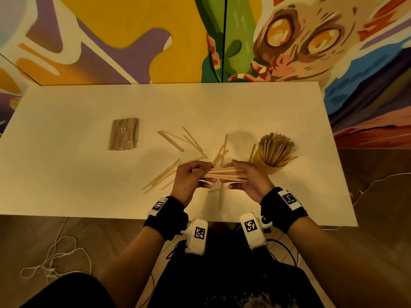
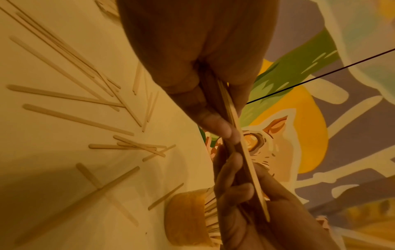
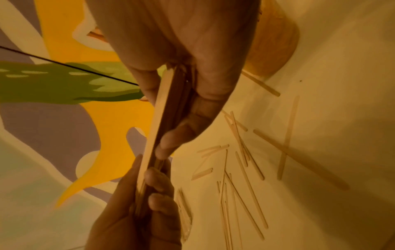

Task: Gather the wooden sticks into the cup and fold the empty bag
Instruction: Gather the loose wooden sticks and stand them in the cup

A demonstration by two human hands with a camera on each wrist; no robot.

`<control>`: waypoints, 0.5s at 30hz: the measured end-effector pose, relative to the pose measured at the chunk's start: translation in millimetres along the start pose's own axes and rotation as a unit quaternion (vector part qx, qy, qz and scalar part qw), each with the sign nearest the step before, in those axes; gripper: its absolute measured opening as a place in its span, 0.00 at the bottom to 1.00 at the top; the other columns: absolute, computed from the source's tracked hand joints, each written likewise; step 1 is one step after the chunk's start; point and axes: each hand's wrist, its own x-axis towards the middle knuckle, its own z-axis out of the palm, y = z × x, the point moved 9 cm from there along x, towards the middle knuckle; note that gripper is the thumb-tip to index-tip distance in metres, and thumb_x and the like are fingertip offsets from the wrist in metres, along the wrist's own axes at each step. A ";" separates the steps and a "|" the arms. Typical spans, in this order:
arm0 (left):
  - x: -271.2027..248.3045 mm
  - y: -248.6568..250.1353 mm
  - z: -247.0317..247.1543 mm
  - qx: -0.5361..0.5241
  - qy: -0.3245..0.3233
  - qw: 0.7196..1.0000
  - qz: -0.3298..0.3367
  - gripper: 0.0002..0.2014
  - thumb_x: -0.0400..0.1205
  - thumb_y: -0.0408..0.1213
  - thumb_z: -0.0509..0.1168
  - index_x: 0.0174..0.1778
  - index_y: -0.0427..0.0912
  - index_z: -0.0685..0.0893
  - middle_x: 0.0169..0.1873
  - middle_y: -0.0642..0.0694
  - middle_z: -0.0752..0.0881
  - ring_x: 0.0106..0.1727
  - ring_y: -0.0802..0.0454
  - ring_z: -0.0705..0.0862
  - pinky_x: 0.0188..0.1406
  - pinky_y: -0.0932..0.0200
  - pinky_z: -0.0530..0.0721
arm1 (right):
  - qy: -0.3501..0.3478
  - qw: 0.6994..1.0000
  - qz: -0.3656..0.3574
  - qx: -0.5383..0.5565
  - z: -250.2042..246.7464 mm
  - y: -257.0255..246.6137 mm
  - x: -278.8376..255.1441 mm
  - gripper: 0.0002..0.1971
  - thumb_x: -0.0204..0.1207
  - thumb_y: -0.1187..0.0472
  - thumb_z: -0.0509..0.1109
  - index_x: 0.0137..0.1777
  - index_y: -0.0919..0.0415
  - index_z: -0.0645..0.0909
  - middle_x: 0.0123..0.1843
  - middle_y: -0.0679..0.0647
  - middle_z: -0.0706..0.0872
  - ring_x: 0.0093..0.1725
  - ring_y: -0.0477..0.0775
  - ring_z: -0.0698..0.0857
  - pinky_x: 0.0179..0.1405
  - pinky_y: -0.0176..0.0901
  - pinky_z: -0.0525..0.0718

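Observation:
Both hands hold one bundle of wooden sticks (image 1: 224,173) level above the table's near middle. My left hand (image 1: 203,175) grips its left end, and my right hand (image 1: 236,175) grips its right end. The left wrist view shows the bundle (image 2: 245,152) edge-on, pinched between thumb and fingers. A yellow cup (image 1: 270,166) stands just right of my right hand, crammed with upright sticks. Several loose sticks (image 1: 171,138) lie scattered on the table around and behind the hands. A clear bag (image 1: 123,134) that still looks packed with sticks lies flat at the left.
The white table (image 1: 66,174) has its front edge just below my wrists. A painted wall rises directly behind it. White cord (image 1: 55,256) lies coiled on the wooden floor at the lower left, and a cable (image 1: 373,185) trails off the right.

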 end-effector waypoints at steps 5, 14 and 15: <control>8.7 -3.9 11.6 0.006 -0.005 1.000 -0.029 0.08 0.83 0.30 0.64 0.47 0.31 0.87 0.39 0.37 0.88 0.33 0.45 0.89 0.27 0.58 0.85 | 0.002 0.999 0.031 0.038 -8.9 -0.1 2.1 0.12 0.83 0.64 0.60 0.52 0.70 0.84 0.45 0.67 0.91 0.38 0.61 0.91 0.29 0.43 0.86; 24.5 -19.6 35.5 0.005 -0.019 0.993 -0.118 0.13 0.83 0.37 0.64 0.50 0.29 0.87 0.39 0.36 0.90 0.35 0.44 0.90 0.27 0.59 0.85 | 0.026 0.995 0.081 0.056 -33.8 0.4 11.0 0.14 0.84 0.59 0.60 0.50 0.70 0.83 0.42 0.68 0.90 0.36 0.61 0.91 0.27 0.43 0.87; 26.4 -22.3 38.0 0.008 -0.021 0.992 -0.124 0.14 0.83 0.38 0.65 0.51 0.29 0.87 0.39 0.36 0.90 0.36 0.44 0.90 0.27 0.59 0.85 | 0.033 0.995 0.081 0.048 -36.7 -0.3 11.4 0.14 0.84 0.57 0.62 0.49 0.69 0.83 0.41 0.67 0.90 0.35 0.61 0.91 0.26 0.43 0.87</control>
